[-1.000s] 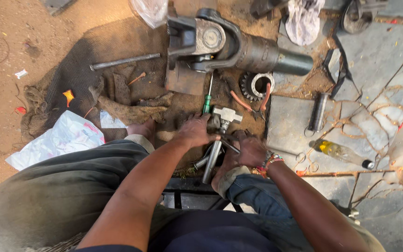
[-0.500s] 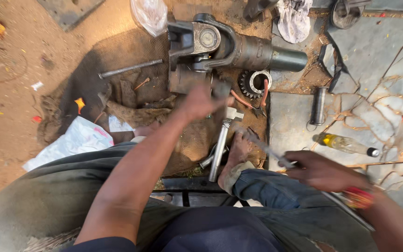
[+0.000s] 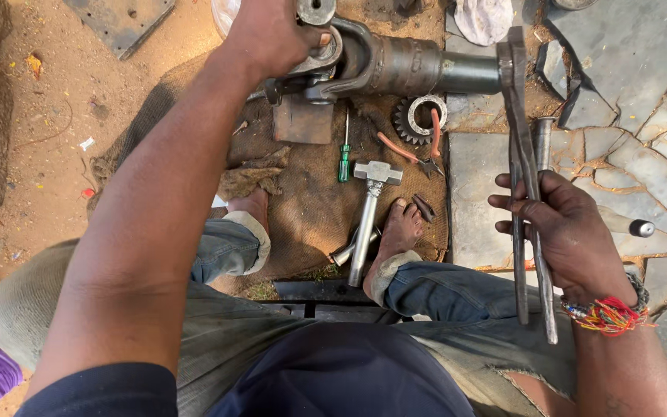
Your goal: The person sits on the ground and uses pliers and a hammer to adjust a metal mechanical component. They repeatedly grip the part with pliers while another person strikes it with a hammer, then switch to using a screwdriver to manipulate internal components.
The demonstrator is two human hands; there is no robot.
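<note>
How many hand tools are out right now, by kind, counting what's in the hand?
Hammer: 1
Green-handled screwdriver: 1
Orange-handled pliers: 1
Long metal tongs in the right hand: 1
Total: 4
The left hand holds the shaft yoke, not a tool.

One hammer (image 3: 368,212), one green screwdriver (image 3: 344,154), one pair of orange-handled pliers (image 3: 418,150), one gear (image 3: 411,117), one drive shaft (image 3: 411,66), two bare feet (image 3: 399,232).

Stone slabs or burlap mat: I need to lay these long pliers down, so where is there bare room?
Free: the grey slab between the orange-handled pliers and the right hand; also mat between green screwdriver and left foot. Crowded: around the hammer, gear and driveshaft yoke under the left hand.
</note>
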